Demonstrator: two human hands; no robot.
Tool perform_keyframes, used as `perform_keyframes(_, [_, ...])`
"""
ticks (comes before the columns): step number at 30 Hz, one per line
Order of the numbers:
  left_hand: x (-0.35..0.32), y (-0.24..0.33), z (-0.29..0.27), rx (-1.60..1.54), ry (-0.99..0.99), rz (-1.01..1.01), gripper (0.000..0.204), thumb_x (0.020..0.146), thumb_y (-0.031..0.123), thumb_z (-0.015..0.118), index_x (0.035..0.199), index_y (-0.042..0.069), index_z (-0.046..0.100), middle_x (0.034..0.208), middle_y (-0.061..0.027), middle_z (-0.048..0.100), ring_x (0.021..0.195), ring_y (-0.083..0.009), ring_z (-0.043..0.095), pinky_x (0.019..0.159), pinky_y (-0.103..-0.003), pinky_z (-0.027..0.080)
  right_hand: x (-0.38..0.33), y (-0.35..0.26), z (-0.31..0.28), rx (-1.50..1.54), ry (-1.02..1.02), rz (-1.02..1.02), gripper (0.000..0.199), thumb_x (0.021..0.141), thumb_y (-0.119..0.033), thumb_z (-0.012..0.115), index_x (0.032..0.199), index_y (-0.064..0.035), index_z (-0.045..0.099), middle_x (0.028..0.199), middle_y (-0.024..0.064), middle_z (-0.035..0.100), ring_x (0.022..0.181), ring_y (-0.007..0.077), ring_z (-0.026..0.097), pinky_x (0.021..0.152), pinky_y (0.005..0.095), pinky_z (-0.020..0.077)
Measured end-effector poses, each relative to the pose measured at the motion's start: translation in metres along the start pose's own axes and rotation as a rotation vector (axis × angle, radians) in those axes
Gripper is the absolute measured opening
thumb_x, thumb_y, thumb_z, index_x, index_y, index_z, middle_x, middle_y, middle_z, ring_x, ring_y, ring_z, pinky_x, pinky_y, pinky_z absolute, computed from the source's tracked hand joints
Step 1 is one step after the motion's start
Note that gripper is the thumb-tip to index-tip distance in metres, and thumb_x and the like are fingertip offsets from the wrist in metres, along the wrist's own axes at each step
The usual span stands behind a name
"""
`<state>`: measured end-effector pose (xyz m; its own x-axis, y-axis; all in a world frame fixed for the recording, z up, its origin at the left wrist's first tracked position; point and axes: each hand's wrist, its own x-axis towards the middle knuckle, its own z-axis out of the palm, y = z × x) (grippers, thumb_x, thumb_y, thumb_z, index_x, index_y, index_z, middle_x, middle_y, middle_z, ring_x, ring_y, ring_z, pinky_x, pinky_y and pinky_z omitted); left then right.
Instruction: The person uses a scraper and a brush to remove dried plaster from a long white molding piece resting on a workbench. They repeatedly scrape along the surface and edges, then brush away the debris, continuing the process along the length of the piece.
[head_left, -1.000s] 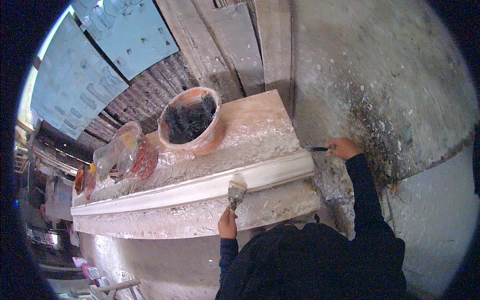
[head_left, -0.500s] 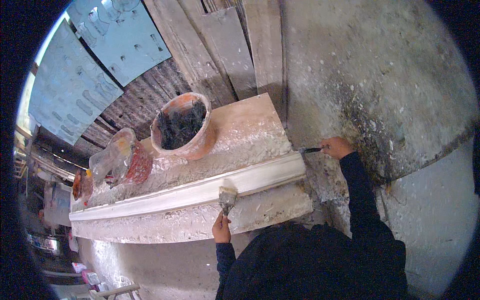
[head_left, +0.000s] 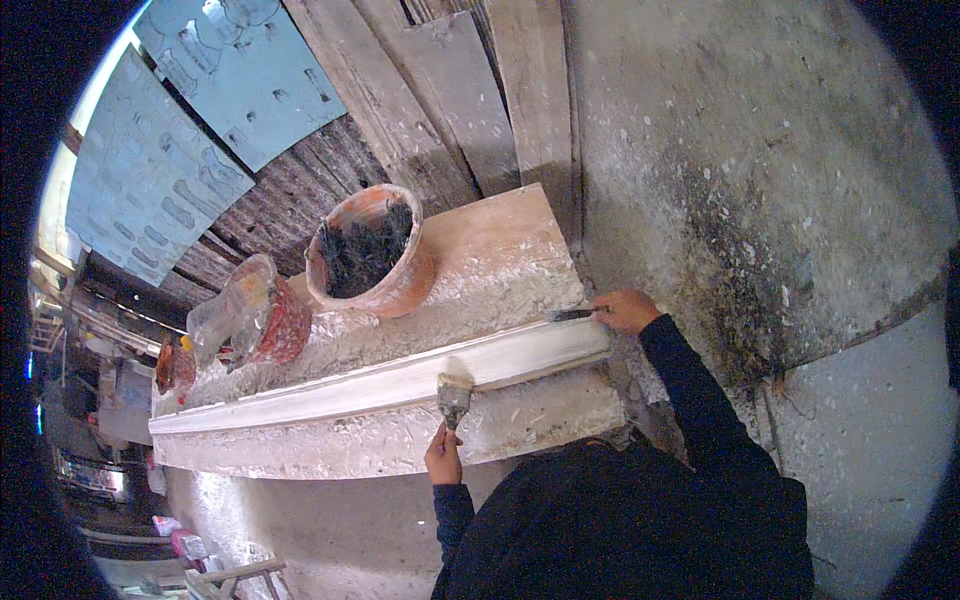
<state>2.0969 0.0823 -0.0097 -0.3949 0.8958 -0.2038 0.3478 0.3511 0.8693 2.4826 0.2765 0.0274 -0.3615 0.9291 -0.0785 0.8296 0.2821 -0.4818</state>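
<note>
A long white moulding (head_left: 370, 383) with a stepped profile runs across the plaster-crusted bench (head_left: 500, 285). My left hand (head_left: 443, 458) is closed round the handle of a wide, caked paintbrush (head_left: 455, 396), whose bristles lie over the front part of the moulding. At the moulding's right end, my right hand (head_left: 627, 311) grips a thin, dark tool (head_left: 570, 314). Its flat tip points left, close to the moulding's back edge; whether it is a small brush or a scraper I cannot make out.
Behind the moulding stands an orange tub (head_left: 400, 280) filled with dark fibres. To its left are a red, plaster-smeared bucket (head_left: 285, 322) with clear plastic and a smaller orange container (head_left: 176, 366). Wooden boards (head_left: 440, 100) lean behind the bench; a stained wall (head_left: 760, 150) rises at right.
My right hand has moved left with the dark tool, from beyond the moulding's end to over its back edge. My left hand and the paintbrush have stayed almost in place.
</note>
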Motion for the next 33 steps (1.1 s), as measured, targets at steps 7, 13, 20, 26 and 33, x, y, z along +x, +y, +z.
perform_keyframes(7, [-0.001,-0.003,-0.009,0.053,0.030,0.057,0.031,0.088,0.018,0.051,0.113,0.001,0.057,0.068,-0.0051,0.059,0.065,-0.0104,0.054,0.063,-0.024,0.043,-0.012,0.032,-0.044,-0.060,-0.115,0.130,0.028,0.074,-0.033,0.059,0.096,-0.0170,0.065,0.093,0.0106,0.064,0.086,0.0310,0.060,0.076,0.0418,0.0479])
perform_keyframes(13, [0.003,-0.003,-0.009,0.024,-0.023,-0.058,0.032,0.087,0.018,0.052,0.113,-0.002,0.056,0.069,-0.0038,0.059,0.067,-0.0091,0.053,0.064,-0.023,0.042,0.010,-0.039,-0.008,-0.010,-0.008,0.062,0.029,0.071,-0.035,0.064,0.092,-0.0152,0.065,0.084,0.0105,0.065,0.081,0.0302,0.061,0.072,0.0396,0.0468])
perform_keyframes(20, [0.004,-0.003,-0.012,-0.030,-0.038,-0.061,0.034,0.087,0.019,0.053,0.113,-0.001,0.056,0.069,-0.0037,0.059,0.067,-0.0091,0.053,0.065,-0.022,0.043,-0.018,0.018,-0.052,-0.057,-0.089,0.108,0.029,0.072,-0.035,0.063,0.095,-0.0166,0.064,0.084,0.0107,0.064,0.080,0.0304,0.060,0.071,0.0404,0.0463])
perform_keyframes(26, [0.007,0.000,-0.015,0.049,-0.062,-0.061,0.033,0.087,0.021,0.053,0.113,0.001,0.057,0.068,-0.0056,0.061,0.067,-0.0109,0.055,0.067,-0.024,0.043,0.010,-0.037,0.004,-0.161,0.003,-0.145,0.021,0.073,-0.026,0.063,0.093,-0.0173,0.064,0.083,0.0102,0.061,0.080,0.0310,0.059,0.070,0.0440,0.0442])
perform_keyframes(33, [0.009,-0.013,-0.021,0.034,-0.060,-0.071,0.036,0.088,0.024,0.052,0.115,0.001,0.056,0.068,-0.0060,0.061,0.066,-0.0110,0.055,0.067,-0.024,0.043,-0.018,0.012,-0.050,-0.212,-0.088,-0.046,0.019,0.071,-0.022,0.064,0.090,-0.0182,0.064,0.081,0.0092,0.059,0.081,0.0318,0.058,0.072,0.0468,0.0431])
